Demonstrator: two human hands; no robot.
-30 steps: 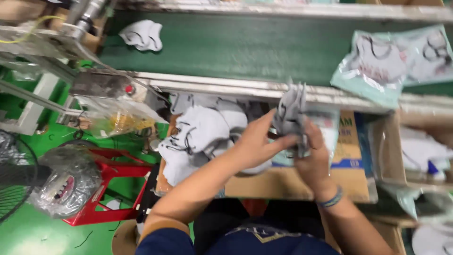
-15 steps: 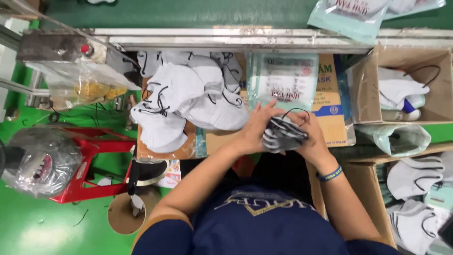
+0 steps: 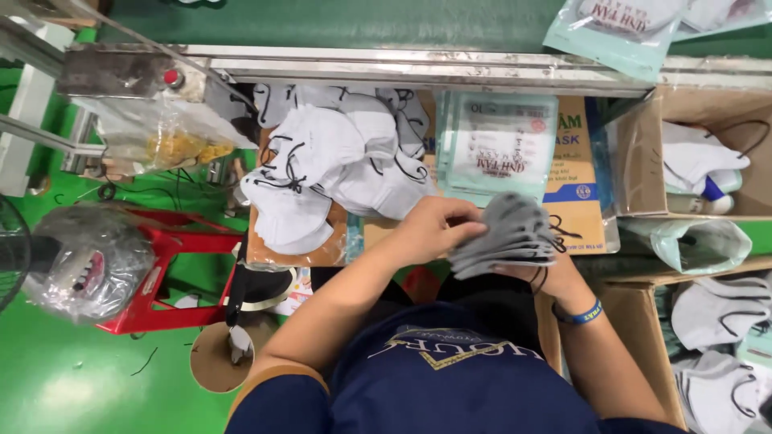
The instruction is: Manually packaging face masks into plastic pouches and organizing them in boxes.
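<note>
Since the earlier frame, both hands are lowering the stack of grey masks from in front of the conveyor belt down toward the lap, and the bundle is lying flatter.

Head view, items in order:

Left hand: curling over the left edge of the stack, fingers closing on the top mask, thumb underneath.

Right hand: cupping the stack from below, mostly hidden by it; black ear loops are trailing over the wrist beside a blue wristband.

Stack of grey masks: sitting between the two hands, above the person's lap and just in front of the cardboard table top. Judged light, soft and floppy; layers are likely sliding on one another and loops are prone to snagging, so pinching across the folded edges, with a palm supporting underneath, looks the safest hold.

Flat clear packets: lying on the table just beyond the hands.

Pile of white masks: heaping to the left of the packets, black loops tangling.

Cardboard box: standing at the right, holding more white masks.

Red stool: standing on the green floor at the left, with a fan wrapped in plastic resting on it.
</note>
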